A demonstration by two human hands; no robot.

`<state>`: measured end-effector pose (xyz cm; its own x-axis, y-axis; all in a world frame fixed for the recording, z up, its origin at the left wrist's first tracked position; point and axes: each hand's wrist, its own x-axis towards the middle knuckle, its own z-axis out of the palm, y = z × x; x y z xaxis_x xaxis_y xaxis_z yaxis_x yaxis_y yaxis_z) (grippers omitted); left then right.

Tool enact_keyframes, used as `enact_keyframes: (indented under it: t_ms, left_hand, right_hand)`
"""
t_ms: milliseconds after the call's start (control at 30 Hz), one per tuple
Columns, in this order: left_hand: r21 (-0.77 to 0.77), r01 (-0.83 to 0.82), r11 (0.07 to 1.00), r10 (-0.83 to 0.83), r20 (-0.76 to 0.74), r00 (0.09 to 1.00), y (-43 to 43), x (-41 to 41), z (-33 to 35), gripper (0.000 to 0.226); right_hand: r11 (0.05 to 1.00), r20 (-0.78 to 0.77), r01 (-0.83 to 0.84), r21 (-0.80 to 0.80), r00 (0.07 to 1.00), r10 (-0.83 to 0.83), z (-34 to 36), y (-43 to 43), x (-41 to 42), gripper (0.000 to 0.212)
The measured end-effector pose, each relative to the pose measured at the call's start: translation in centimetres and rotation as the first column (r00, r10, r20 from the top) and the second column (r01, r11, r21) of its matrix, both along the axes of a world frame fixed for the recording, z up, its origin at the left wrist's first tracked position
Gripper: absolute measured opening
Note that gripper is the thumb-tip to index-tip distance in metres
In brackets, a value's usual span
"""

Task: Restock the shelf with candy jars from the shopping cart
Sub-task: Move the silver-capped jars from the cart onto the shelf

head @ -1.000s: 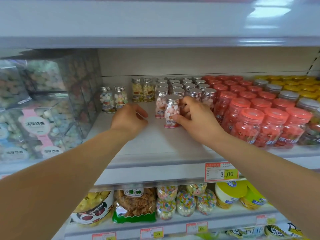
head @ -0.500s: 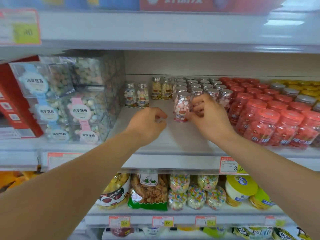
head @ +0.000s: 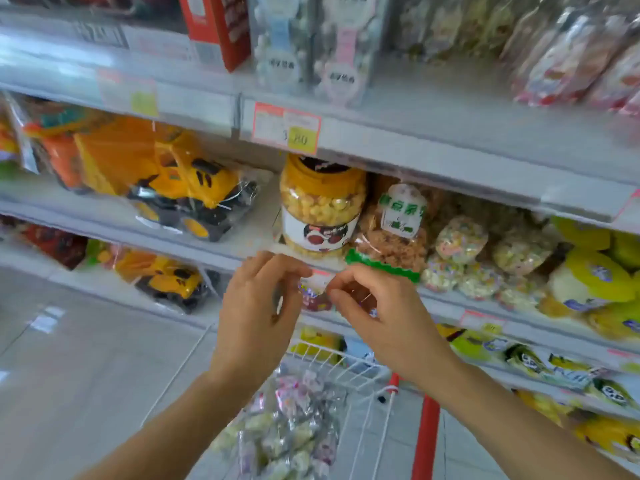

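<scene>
While my left hand [head: 258, 315] and right hand [head: 377, 315] hang empty, fingers loosely curled, above the cart [head: 346, 367], open floor [head: 86, 358] lies left of its rim.

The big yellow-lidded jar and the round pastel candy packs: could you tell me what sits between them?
In the head view, a green-trimmed bag of brown snacks sits between the jar and packs.

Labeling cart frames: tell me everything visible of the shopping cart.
The shopping cart sits low in the view, below both hands and beside the shelving. Its basket is white wire mesh, seen from above, with a red upright bar on its right side. Inside lies a pile of small candy jars in pale green, pink and purple, blurred by motion. Neither hand touches it. Its wheels and handle are out of frame.
</scene>
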<state>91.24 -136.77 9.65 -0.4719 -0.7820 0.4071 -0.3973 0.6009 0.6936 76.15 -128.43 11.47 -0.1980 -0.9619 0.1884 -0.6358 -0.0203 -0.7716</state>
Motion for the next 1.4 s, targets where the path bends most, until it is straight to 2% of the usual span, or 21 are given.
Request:
enact_keyframes:
  t_ms: [100, 200, 267, 333, 400, 467, 533, 633, 700, 800, 867, 967, 1067, 1200, 1333, 1400]
  left_hand:
    - [0.205, -0.074, 0.976, 0.033, 0.197, 0.980, 1.2, 5.4, -8.2, 0.023]
    - [0.403, -0.177, 0.898, -0.005, 0.412, 0.911, 3.0, 9.9, -15.2, 0.026]
    - [0.522, -0.240, 0.818, -0.107, 0.549, 0.829, 4.3, 12.1, -19.0, 0.023]
    - [0.626, -0.309, 0.716, -0.244, 0.639, 0.729, 5.2, 13.6, -22.2, 0.031]
    - [0.678, -0.351, 0.646, -0.358, 0.675, 0.646, 5.6, 14.0, -24.4, 0.039]
    - [0.687, -0.378, 0.621, -0.399, 0.692, 0.602, 5.5, 13.6, -25.9, 0.042]
    - [0.689, -0.388, 0.612, -0.382, 0.687, 0.618, 4.8, 12.8, -27.3, 0.043]
    - [0.710, -0.377, 0.595, -0.393, 0.666, 0.634, 3.7, 11.7, -29.5, 0.040]
    - [0.708, -0.398, 0.584, -0.387, 0.673, 0.630, 3.5, 11.4, -30.7, 0.042]
    - [0.658, -0.472, 0.586, -0.380, 0.738, 0.557, 3.5, 11.6, -32.5, 0.047]
    - [0.658, -0.548, 0.517, -0.387, 0.751, 0.536, 3.4, 11.6, -33.5, 0.050]
    - [0.671, -0.637, 0.380, -0.348, 0.741, 0.574, 3.0, 11.1, -35.2, 0.048]
    - [0.672, -0.662, 0.331, -0.343, 0.739, 0.580, 2.8, 10.4, -36.7, 0.049]
    - [0.629, -0.696, 0.346, -0.278, 0.777, 0.564, 3.1, 10.1, -38.3, 0.046]
    - [0.635, -0.661, 0.399, -0.237, 0.768, 0.595, 3.0, 10.4, -38.9, 0.024]
    - [0.649, -0.627, 0.431, -0.271, 0.756, 0.595, 3.0, 10.3, -38.5, 0.026]
  right_hand:
    - [0.974, -0.011, -0.069, 0.215, 0.997, 0.074, -7.1, 0.2, 3.0, 0.006]
    - [0.890, -0.020, -0.126, 0.438, 0.989, 0.149, -14.2, 0.7, 5.4, 0.007]
    - [0.804, -0.039, -0.139, 0.578, 0.980, 0.197, -18.6, 1.4, 6.6, 0.012]
    - [0.707, -0.040, -0.138, 0.694, 0.973, 0.229, -22.3, 2.0, 7.5, 0.018]
    - [0.606, -0.051, -0.116, 0.787, 0.966, 0.252, -25.5, 2.4, 8.1, 0.024]
    - [0.505, -0.053, -0.101, 0.857, 0.958, 0.281, -28.4, 2.8, 8.5, 0.028]
    - [0.432, -0.075, -0.080, 0.898, 0.941, 0.329, -30.7, 3.2, 8.8, 0.029]
    - [0.370, -0.114, -0.039, 0.928, 0.916, 0.384, -33.1, 3.6, 9.2, 0.037]
    - [0.362, -0.150, -0.017, 0.932, 0.891, 0.428, -34.1, 3.8, 9.2, 0.039]
    - [0.336, -0.204, 0.040, 0.941, 0.858, 0.470, -34.8, 4.1, 8.9, 0.047]
    - [0.283, -0.200, 0.063, 0.957, 0.851, 0.486, -34.9, 4.0, 8.6, 0.054]
    - [0.254, -0.167, 0.039, 0.967, 0.846, 0.507, -34.9, 3.7, 8.2, 0.053]
    - [0.236, -0.150, 0.025, 0.971, 0.837, 0.526, -35.0, 3.6, 7.9, 0.049]
    - [0.239, -0.151, 0.024, 0.971, 0.835, 0.529, -35.1, 3.2, 7.6, 0.039]
    - [0.348, -0.193, 0.008, 0.938, 0.843, 0.502, -34.7, 2.0, 7.2, 0.033]
    - [0.389, -0.188, -0.014, 0.921, 0.860, 0.474, -34.4, 1.4, 7.0, 0.034]
